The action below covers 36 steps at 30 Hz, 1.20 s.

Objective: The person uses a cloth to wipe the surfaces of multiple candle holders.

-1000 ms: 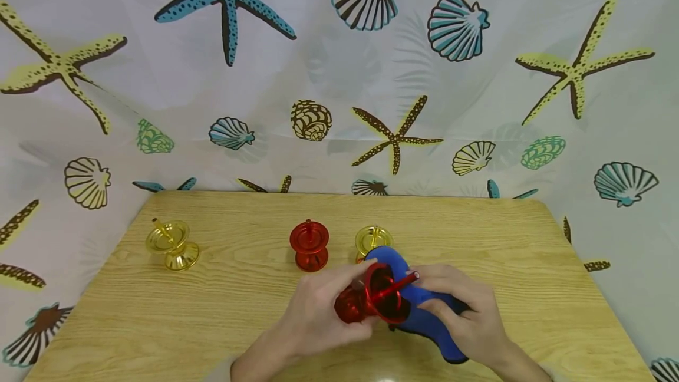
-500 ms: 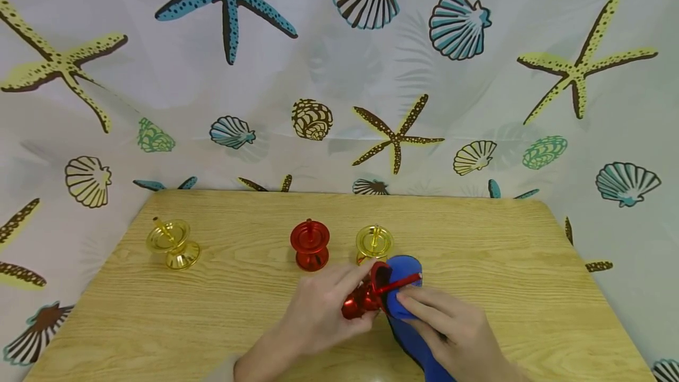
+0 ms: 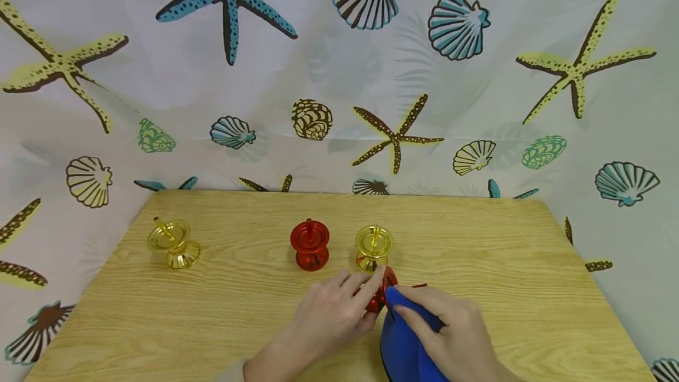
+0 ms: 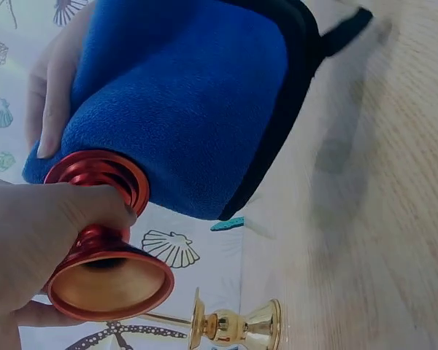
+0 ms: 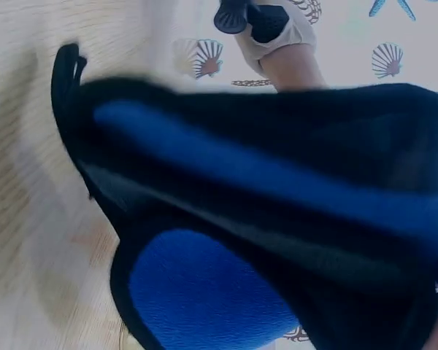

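Inspected: one red candlestick (image 3: 378,299) is held above the tabletop (image 3: 530,287), tipped on its side, its spike (image 3: 421,285) pointing towards three o'clock. The left hand (image 3: 329,311) has its fingers clamped round the stem; in the left wrist view the thumb crosses it between dish and foot. The right hand (image 3: 461,329) pinches the blue cloth (image 3: 408,341), at five o'clock from the candlestick, with thumb and fingers closed on a fold laid against the dish. The step in hand is judged to be wiping the dish. To do it well, the stem grip should be firm and clear of the rim, the fold worked round the spike rather than across its tip, the candlestick turned little by little so all of the dish is reached, and the trailing black loop (image 4: 347,30) kept from snagging. Count: four candlesticks, two red and two gold; one cloth; two hands. Taken from the held piece, the near gold candlestick (image 3: 373,243) stands at twelve o'clock, the standing red candlestick (image 3: 310,243) at ten, and the far gold candlestick (image 3: 177,245) between nine and ten.
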{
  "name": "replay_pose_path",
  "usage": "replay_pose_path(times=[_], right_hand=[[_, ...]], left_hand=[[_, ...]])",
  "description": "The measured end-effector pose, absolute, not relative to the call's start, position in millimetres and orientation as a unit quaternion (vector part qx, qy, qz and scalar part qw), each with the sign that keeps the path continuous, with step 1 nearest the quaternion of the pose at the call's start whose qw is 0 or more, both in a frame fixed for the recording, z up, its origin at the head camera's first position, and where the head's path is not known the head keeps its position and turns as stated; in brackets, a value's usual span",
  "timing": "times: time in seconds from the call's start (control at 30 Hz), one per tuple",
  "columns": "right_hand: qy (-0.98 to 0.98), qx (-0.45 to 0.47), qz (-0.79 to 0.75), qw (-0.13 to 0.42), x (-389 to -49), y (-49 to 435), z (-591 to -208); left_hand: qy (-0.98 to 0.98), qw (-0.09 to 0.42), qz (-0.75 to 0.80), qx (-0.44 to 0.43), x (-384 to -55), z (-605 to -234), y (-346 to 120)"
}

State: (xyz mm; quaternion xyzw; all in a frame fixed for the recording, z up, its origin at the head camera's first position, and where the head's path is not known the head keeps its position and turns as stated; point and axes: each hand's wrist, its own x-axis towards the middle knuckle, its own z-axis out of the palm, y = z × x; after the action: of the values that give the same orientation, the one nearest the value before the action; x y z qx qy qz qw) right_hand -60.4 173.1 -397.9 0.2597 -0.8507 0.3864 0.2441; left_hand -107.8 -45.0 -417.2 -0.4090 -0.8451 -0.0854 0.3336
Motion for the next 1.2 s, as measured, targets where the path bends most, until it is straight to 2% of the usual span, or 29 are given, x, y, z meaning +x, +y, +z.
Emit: replay_pose_path(times=[0.33,0.5,0.67,0.87,1.03,1.2], right_hand=[[-0.79,0.4,0.357,0.298,-67.9,186.6,-412.0],[-0.755,0.432,0.344,0.354,-78.6,194.5,-423.5],[-0.711,0.427,0.359,0.428,-88.9,198.5,-428.7],[-0.679,0.389,0.388,0.487,-93.1,202.7,-419.0],[-0.692,0.361,0.388,0.49,-91.3,202.2,-418.1],[-0.695,0.386,0.382,0.471,-89.7,197.4,-427.5]], left_hand=[[-0.852,0.226,-0.266,-0.39,-112.0,-412.0,-55.7],[-0.844,0.172,-0.329,-0.387,-111.9,-408.5,-56.4],[-0.839,0.174,-0.323,-0.402,-110.7,-408.9,-54.8],[-0.843,0.186,-0.305,-0.402,-109.1,-411.0,-56.0],[-0.845,0.18,-0.306,-0.4,-109.4,-410.8,-56.6],[-0.841,0.162,-0.329,-0.398,-108.9,-410.3,-54.9]])
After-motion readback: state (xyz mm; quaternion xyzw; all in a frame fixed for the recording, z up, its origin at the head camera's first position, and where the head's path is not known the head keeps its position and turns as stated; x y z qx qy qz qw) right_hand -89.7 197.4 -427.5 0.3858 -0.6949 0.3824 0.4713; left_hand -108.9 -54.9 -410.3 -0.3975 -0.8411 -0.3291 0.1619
